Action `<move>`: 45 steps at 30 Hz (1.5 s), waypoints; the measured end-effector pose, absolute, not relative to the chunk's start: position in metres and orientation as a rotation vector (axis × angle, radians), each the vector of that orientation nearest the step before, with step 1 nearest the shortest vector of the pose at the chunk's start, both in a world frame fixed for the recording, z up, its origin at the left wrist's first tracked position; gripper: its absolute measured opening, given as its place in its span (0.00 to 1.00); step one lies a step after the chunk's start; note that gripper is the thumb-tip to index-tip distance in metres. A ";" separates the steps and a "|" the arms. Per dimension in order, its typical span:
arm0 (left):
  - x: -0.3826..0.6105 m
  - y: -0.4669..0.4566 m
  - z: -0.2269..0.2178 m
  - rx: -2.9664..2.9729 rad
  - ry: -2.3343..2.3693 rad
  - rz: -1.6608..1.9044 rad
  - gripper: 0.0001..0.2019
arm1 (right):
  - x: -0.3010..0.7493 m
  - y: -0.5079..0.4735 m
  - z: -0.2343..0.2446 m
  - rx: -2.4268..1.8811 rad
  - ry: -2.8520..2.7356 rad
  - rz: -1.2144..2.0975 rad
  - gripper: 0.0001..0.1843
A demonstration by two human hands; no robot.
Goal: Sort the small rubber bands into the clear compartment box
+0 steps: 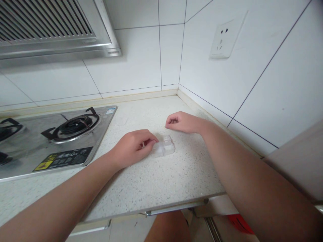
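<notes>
On the pale, speckled desk (pixel 161 183), right of the steel stove (pixel 92 141), lies a small clear case (pixel 165 147), its left side pinched between the thumb and fingers of the left hand (pixel 135 146). Near its far right corner, the right hand (pixel 183 121) has its fingers curled inward; whether they hold anything, I cannot tell. A light, low pinch should steady the case without flexing its thin-looking walls. It seems to be stiff plastic, boxy, divided into squarish sections, against grainy, stone-like desk and smooth white tiles (pixel 136 64).
</notes>
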State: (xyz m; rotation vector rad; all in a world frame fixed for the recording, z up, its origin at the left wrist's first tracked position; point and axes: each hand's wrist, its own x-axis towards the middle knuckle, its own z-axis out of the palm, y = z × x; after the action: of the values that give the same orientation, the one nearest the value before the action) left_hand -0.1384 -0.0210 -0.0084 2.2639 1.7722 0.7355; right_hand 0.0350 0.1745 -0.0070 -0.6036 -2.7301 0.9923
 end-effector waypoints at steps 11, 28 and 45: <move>-0.182 -0.031 0.001 1.967 2.201 1.074 0.15 | 0.038 0.185 -0.014 -0.698 -2.739 0.678 0.12; -0.185 -0.033 0.002 1.886 2.269 1.015 0.21 | 0.031 0.191 -0.030 -0.470 -2.835 0.562 0.15; -0.175 -0.028 -0.001 1.966 2.206 0.923 0.19 | 0.034 0.182 -0.020 -0.663 -2.819 0.744 0.11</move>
State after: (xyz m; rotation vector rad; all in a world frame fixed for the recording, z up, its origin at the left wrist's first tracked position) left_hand -0.1745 -0.0281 -0.0006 1.9663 2.2059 0.9227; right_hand 0.0339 0.1822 -0.0196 -0.6629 -2.8191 0.7436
